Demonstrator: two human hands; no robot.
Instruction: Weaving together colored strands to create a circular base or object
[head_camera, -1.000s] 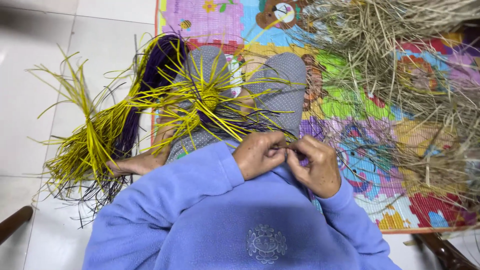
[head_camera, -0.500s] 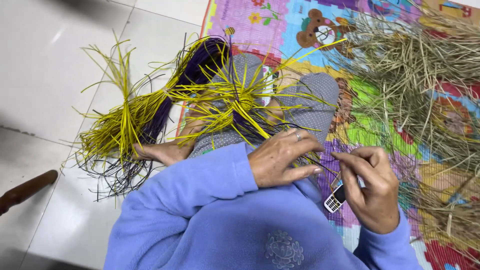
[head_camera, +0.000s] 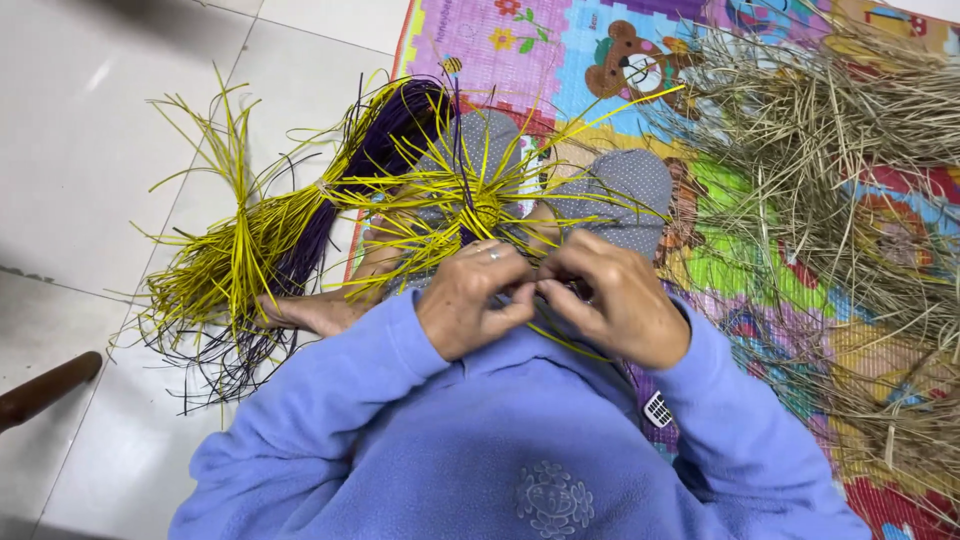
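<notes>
My left hand (head_camera: 470, 298), with a ring on one finger, and my right hand (head_camera: 618, 300) meet fingertip to fingertip in front of my chest. Both pinch thin yellow strands (head_camera: 560, 342) that run up to a small woven yellow centre (head_camera: 482, 208). That centre rests between my knees in grey dotted trousers (head_camera: 625, 185), with loose yellow strands fanning out around it. The exact spot where my fingers grip is hidden by the fingers themselves. My blue fleece sleeves fill the bottom of the view.
A tied bundle of yellow and purple strands (head_camera: 235, 265) lies on the white tiled floor (head_camera: 90, 150) at left, by my bare foot (head_camera: 300, 312). Dry straw (head_camera: 850, 170) is heaped on the colourful play mat (head_camera: 560, 40) at right. A small gridded object (head_camera: 657, 408) lies beside my right sleeve. A brown wooden piece (head_camera: 45, 388) is at far left.
Half a second ago my right hand held the small gridded object out to the right. That object now lies by my sleeve, and the right hand has rejoined the left on the strands.
</notes>
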